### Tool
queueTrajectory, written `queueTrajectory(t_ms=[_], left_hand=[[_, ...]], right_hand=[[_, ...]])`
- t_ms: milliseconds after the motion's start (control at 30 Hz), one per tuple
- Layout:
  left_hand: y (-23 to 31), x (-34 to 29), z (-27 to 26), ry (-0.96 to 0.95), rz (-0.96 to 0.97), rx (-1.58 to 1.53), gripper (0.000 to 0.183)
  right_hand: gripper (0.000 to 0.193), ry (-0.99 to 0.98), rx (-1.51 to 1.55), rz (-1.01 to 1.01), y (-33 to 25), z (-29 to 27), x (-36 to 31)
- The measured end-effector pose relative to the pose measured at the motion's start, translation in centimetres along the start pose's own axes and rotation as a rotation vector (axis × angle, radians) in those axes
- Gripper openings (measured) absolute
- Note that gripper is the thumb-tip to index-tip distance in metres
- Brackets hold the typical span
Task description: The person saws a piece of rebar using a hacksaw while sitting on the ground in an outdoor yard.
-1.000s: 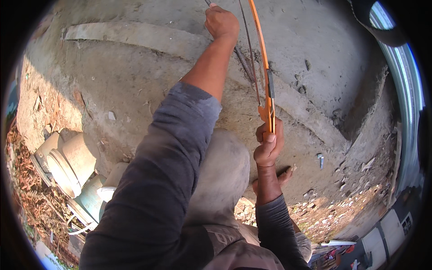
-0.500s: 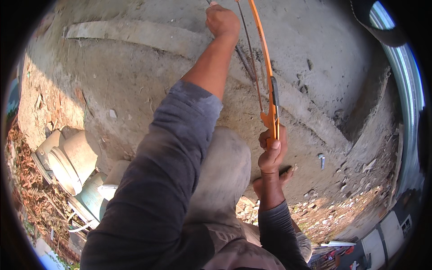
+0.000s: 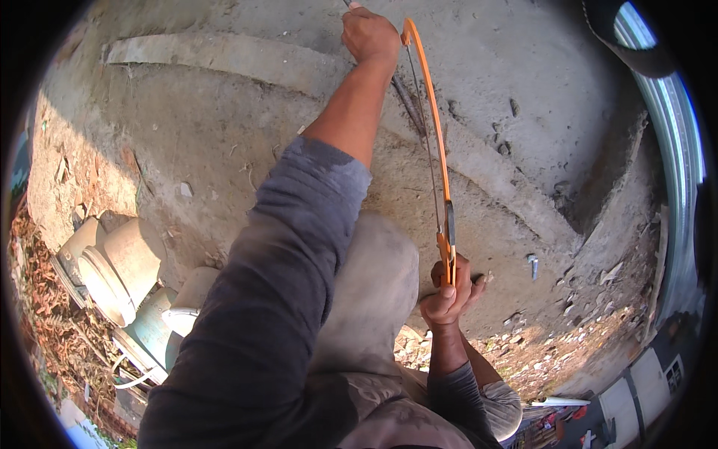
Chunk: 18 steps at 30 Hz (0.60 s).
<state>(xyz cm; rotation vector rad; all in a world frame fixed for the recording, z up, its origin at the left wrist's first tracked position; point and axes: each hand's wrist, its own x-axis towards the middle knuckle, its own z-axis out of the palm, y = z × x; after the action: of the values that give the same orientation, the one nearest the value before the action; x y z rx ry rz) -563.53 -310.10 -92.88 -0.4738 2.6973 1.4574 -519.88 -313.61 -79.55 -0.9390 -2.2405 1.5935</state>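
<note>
My right hand (image 3: pixel 450 292) is wrapped round the handle of an orange bow saw (image 3: pixel 432 97), close to my right leg. The saw points away from me, its thin dark blade (image 3: pixel 426 142) running along the left of the curved frame. At the top, my left hand (image 3: pixel 370 36) is closed round a dark metal rod (image 3: pixel 407 107). That rod slants down to the right from under the hand and meets the line of the blade. Whether the blade touches it, I cannot tell.
Several dirty buckets (image 3: pixel 134 262) lie on the left beside dry leaves (image 3: pixel 56 337). A raised concrete strip (image 3: pixel 224 56) crosses the ground. A small T-shaped metal piece (image 3: pixel 533 266) lies right of the saw. Corrugated sheet (image 3: pixel 680 150) stands at the far right, above scattered rubble (image 3: pixel 523 355).
My right hand has drawn the bow saw back toward me, and the frame's curved far end has come into view. My left hand has stayed almost in place on the metal rod.
</note>
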Motion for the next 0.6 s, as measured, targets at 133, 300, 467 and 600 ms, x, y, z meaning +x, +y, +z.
queueTrajectory(t_ms=[133, 300, 467, 600], left_hand=[[-1.4, -0.3, 1.2, 0.08, 0.148, -0.007, 0.032], [-2.8, 1.9, 2.7, 0.182, 0.28, -0.047, 0.031], [-1.6, 0.2, 1.8, 0.119, 0.126, -0.005, 0.033], [-0.5, -0.4, 1.6, 0.108, 0.05, 0.001, 0.033]], right_hand=[[0.082, -0.014, -0.184, -0.105, 1.3, -1.9, -1.2], [0.077, -0.011, 0.123, 0.035, 0.2, 1.9, 6.4], [0.076, 0.039, -0.218, -0.093, 0.2, -1.3, -2.0], [0.078, 0.026, -0.15, -0.065, 1.2, -1.1, -0.2]])
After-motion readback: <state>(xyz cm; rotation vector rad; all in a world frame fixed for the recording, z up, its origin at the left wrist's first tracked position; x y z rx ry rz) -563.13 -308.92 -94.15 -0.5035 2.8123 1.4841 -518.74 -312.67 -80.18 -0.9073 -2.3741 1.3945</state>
